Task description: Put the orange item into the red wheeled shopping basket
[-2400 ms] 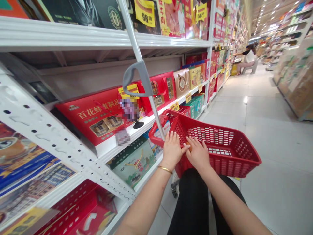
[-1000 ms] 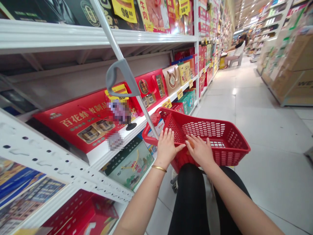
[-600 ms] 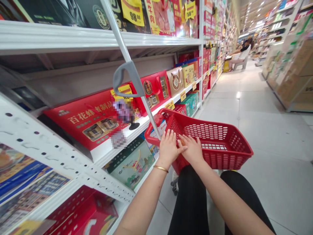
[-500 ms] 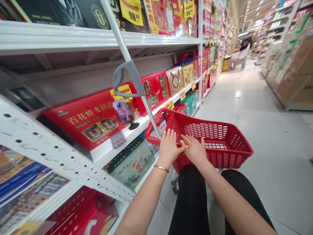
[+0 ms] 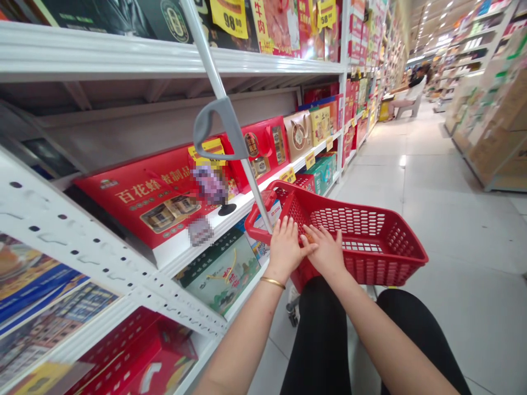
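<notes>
1. Both hands are lying open and palm down: the left hand (image 5: 285,247) on the near corner of the red basket (image 5: 379,269), the right hand (image 5: 327,252) just beside it on the near rim. Neither is visibly clamping on anything.
2. Left thumb is pointing across toward the right fingers and seems to be touching them. Under these fingers something orange-brown (image 5: 309,238) is showing; I cannot tell what it is.
3. Before the black-clothed knees (image 5: 323,312) the basket is standing. To its left, a metal pole (image 5: 256,189) with a grey grip (image 5: 233,129) is leaning up; beyond, also left of the basket, a red box (image 5: 152,192) is resting on the white shelf (image 5: 171,255).
4. For good contact, in my judgement, both palms should be pressing lightly and equally, so that the basket is not tipping.
5. Fingers should be staying relaxed, and the left ones should not be knocking the pole.
</notes>
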The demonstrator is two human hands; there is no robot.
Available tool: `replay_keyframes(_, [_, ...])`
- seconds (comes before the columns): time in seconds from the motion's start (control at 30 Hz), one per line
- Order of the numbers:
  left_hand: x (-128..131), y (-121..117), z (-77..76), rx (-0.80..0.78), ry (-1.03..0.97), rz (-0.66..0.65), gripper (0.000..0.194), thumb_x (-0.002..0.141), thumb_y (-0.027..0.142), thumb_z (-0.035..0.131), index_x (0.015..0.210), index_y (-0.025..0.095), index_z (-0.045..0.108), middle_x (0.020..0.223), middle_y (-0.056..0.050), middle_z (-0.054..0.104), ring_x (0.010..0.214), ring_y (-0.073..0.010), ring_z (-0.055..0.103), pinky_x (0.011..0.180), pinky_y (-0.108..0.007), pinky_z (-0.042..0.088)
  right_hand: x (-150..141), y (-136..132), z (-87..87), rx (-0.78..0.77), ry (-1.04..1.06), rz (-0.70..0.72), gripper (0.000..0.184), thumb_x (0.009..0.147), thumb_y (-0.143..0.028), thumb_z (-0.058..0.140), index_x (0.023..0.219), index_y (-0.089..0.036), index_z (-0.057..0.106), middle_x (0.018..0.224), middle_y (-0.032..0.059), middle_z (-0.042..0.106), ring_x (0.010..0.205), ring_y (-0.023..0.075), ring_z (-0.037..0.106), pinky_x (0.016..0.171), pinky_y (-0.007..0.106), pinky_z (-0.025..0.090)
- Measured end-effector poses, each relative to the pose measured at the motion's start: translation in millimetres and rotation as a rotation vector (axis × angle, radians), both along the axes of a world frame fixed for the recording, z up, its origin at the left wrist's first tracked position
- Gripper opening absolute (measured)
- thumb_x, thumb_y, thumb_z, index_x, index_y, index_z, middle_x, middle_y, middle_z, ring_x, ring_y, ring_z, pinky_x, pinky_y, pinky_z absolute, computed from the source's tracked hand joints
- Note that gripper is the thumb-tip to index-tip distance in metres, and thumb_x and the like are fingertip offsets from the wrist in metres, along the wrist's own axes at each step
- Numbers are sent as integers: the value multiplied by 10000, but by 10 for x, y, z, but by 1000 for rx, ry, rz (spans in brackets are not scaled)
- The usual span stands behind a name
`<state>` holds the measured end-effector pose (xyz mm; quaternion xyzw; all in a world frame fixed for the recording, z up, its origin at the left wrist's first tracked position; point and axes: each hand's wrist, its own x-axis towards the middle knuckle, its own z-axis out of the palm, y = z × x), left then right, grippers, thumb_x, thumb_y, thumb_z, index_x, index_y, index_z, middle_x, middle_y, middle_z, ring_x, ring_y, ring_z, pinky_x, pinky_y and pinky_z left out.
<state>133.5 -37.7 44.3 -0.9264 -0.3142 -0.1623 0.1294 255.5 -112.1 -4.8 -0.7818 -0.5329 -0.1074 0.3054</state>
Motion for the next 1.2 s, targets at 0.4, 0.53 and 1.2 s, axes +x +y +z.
replay_keyframes(0.4, [20, -9, -19, -33, -54, 14, 965, 1010, 821, 362, 1534, 44, 594, 1660, -206, 496, 1632, -335, 331, 1378, -502, 153, 430, -369, -198, -20, 12, -184, 491, 1116, -458, 378, 1453, -275, 685, 1530, 80, 656, 1479, 385, 509, 1250, 795, 114])
replay_keyframes(0.53, [3, -4, -19, -7, -30, 4, 901, 1058, 742, 324, 1530, 22, 589, 1664, -203, 491, 1634, -330, 327, 1375, -500, 164, 69, -101, -15, -6, 16, -15, 482, 1113, -439, 386, 1494, -307, 651, 1561, 63, 630, 1492, 351, 503, 1264, 754, 161])
replay_keyframes(1.2, [9, -34, 0, -3, -19, 11, 848, 1078, 692, 316, 1535, 30, 585, 1659, -197, 498, 1628, -321, 343, 1376, -506, 167, -8, -68, 24, -3, 27, 18, 464, 1120, -441, 397, 1479, -317, 663, 1563, 49, 630, 1503, 349, 491, 1277, 739, 154])
